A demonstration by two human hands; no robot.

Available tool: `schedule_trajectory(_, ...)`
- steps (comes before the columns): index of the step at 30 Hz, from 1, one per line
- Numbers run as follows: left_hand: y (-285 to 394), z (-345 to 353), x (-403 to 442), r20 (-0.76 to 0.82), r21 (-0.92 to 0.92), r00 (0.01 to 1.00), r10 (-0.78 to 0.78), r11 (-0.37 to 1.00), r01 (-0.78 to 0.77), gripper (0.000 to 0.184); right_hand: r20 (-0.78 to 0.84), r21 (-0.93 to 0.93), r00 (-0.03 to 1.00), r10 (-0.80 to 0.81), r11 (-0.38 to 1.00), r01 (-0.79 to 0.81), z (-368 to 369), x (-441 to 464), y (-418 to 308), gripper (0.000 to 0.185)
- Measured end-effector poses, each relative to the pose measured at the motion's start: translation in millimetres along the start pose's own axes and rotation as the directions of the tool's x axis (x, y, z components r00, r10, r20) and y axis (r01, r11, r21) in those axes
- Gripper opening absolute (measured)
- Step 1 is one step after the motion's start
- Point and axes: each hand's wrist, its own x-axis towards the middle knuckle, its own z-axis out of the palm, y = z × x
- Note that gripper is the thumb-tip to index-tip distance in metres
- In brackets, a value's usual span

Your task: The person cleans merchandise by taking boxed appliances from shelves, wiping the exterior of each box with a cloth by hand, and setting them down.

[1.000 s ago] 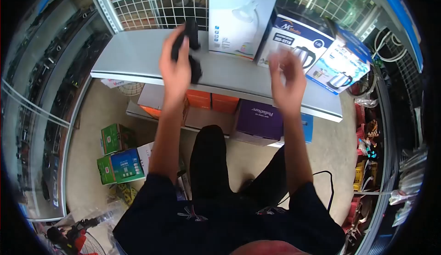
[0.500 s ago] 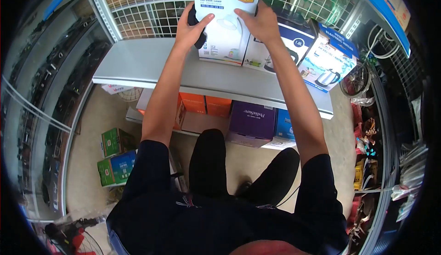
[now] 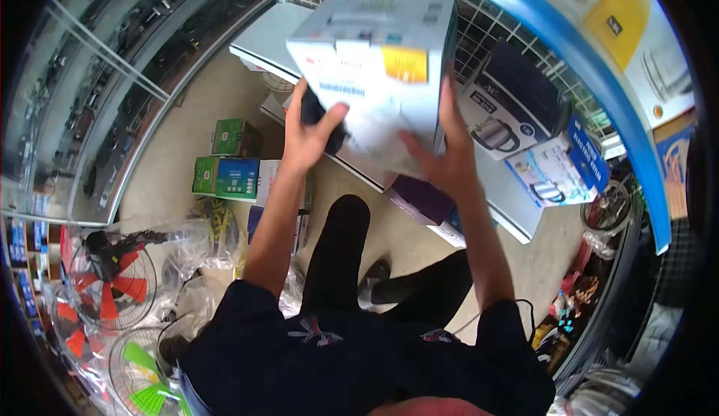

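Note:
A white LED desk lamp box [image 3: 367, 109], slightly smeared by motion, is held up between both hands, tilted so its top shows. My left hand [image 3: 308, 135] grips its left side, thumb across the printed front. Something black [image 3: 334, 137] sits between that palm and the box; its kind I cannot make out. My right hand [image 3: 448, 146] clasps the right side, thumb on the front near the bottom edge. Above the grey shelf [image 3: 513, 210] the box is clear of its surface. Right of it stand a dark kettle box [image 3: 487, 120] and a blue-white electric kettle box [image 3: 554, 180].
A blue-edged upper shelf [image 3: 599, 49] curves past on the right. Below the grey shelf is a purple carton [image 3: 419, 199]. Green and blue boxes [image 3: 225, 176] stand on the floor at left, with a red-bladed fan [image 3: 112, 289] and a green-bladed fan [image 3: 153, 378] nearer.
Both hands have lifted the desk lamp box off the shelf and brought it nearer, tilting it. My view has turned to the left, bringing the fans further into sight.

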Motion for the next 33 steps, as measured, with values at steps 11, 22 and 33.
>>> schedule_trajectory(11, -111.7, -61.7, -211.4, -0.216, -0.083, 0.976, 0.008, 0.996, -0.026, 0.102, 0.319, 0.212, 0.948, -0.009, 0.975, -0.062, 51.9, -190.5, 21.2, 0.069)
schedule_trajectory(22, -95.8, -89.1, -311.8, -0.352, -0.321, 0.872, -0.341, 0.919, 0.23, 0.065, 0.12, 0.488, 0.948, -0.295, 0.849, 0.203, 93.0, -262.6, 38.4, 0.068)
schedule_trajectory(33, -36.1, -55.1, -298.3, -0.503, -0.204, 0.783, -0.365, 0.931, 0.303, 0.089, 0.393, 0.57, 0.891, -0.228, 0.821, -0.041, 147.2, -261.6, 51.3, 0.079)
